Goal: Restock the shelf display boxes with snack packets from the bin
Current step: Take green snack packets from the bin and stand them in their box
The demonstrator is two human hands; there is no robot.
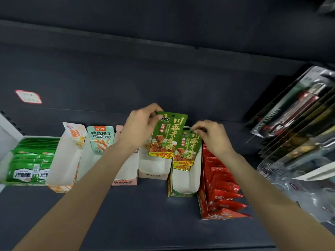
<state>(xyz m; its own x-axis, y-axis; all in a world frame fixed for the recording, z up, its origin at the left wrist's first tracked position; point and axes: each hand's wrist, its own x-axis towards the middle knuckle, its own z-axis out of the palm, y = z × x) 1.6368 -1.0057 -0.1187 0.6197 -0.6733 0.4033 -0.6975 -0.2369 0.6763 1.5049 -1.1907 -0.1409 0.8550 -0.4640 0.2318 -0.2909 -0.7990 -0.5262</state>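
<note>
Pinching a green packet (pixel 167 134) by its top edge, the left hand (pixel 140 124) holds it above the shelf boxes; the right hand (pixel 210 135) grips the packets standing in the green box (pixel 183 193). Better to slide it in upright behind those, labels facing forward.

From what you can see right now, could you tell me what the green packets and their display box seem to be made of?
Green packet: apparently glossy printed plastic or foil film; it shines slightly and has a sealed, punched top. Green display box: probably matte paperboard, with a plain white folded inside and printed outside.
</note>
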